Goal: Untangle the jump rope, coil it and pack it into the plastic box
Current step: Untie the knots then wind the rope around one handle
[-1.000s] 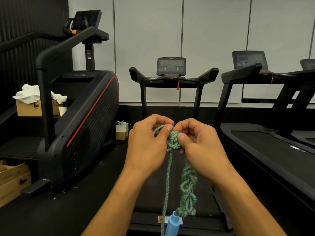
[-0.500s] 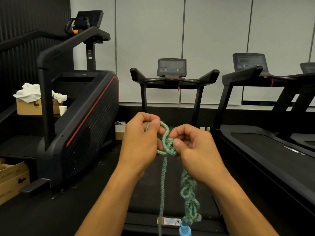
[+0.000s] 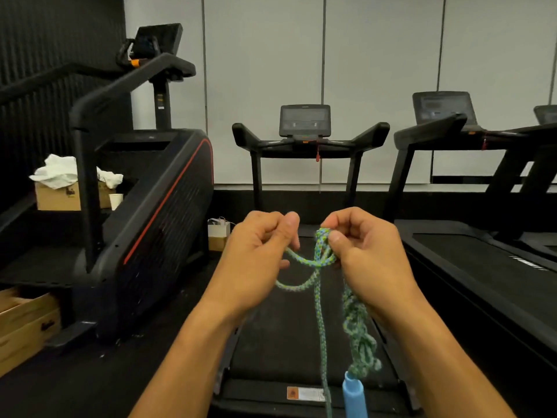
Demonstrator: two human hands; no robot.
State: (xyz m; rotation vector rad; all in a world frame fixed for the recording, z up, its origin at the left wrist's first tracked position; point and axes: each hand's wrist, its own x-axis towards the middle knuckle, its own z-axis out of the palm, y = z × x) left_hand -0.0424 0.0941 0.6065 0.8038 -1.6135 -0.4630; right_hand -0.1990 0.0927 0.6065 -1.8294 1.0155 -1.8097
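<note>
A green-and-blue braided jump rope [image 3: 320, 297] hangs in front of me at chest height. My left hand [image 3: 259, 260] pinches a loose loop of it and holds it out to the left. My right hand [image 3: 364, 254] pinches the knot at the top of the rope. Below my right hand a tangled, knotted stretch [image 3: 360, 339] dangles down to a light blue handle [image 3: 354, 395]. One straight strand drops past the frame's bottom edge. No plastic box is in view.
A black treadmill [image 3: 304, 342] lies right below my hands, a second one [image 3: 482, 267] to the right. A black stair machine [image 3: 156, 212] stands at left. Cardboard boxes [image 3: 27, 324] sit at far left, a small white paper bag [image 3: 218, 232] on the floor.
My hands have drawn apart. The left hand has pulled a loop out of the knot toward the left, and the knot now looks looser. The blue handle has swung back into view.
</note>
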